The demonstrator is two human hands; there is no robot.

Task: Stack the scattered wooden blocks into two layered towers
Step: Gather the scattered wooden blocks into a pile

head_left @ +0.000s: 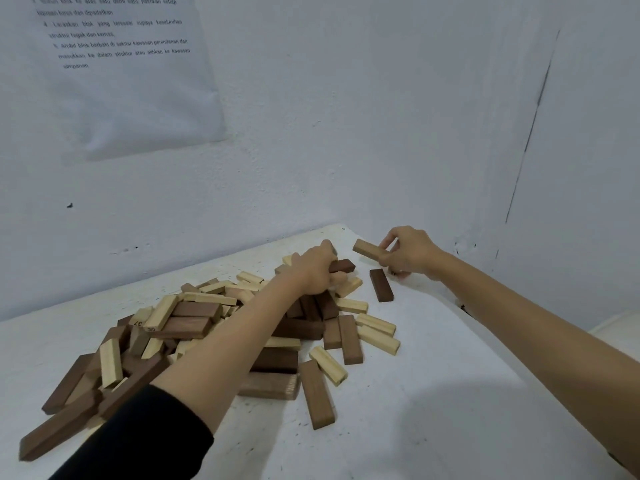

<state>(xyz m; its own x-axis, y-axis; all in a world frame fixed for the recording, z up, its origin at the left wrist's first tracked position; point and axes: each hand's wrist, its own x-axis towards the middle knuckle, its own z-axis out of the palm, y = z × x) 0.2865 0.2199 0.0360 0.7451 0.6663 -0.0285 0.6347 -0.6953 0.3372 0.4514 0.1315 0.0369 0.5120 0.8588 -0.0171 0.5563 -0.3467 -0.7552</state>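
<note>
A heap of scattered wooden blocks (194, 320), pale and dark brown, covers the left and middle of the white table (433, 393). My left hand (313, 270) reaches over the heap's far end and grips a dark brown block (343, 265). My right hand (408, 252) is raised near the back corner and pinches a mid-brown block (369, 250) by its end, held tilted above the table. A single dark block (381, 285) lies flat on the table just below that hand.
White walls close in behind and to the right, meeting in a corner near my right hand. A printed paper sheet (131, 71) hangs on the back wall. Loose blocks (317, 393) lie at the heap's near right side. The table's right edge (540, 382) runs diagonally.
</note>
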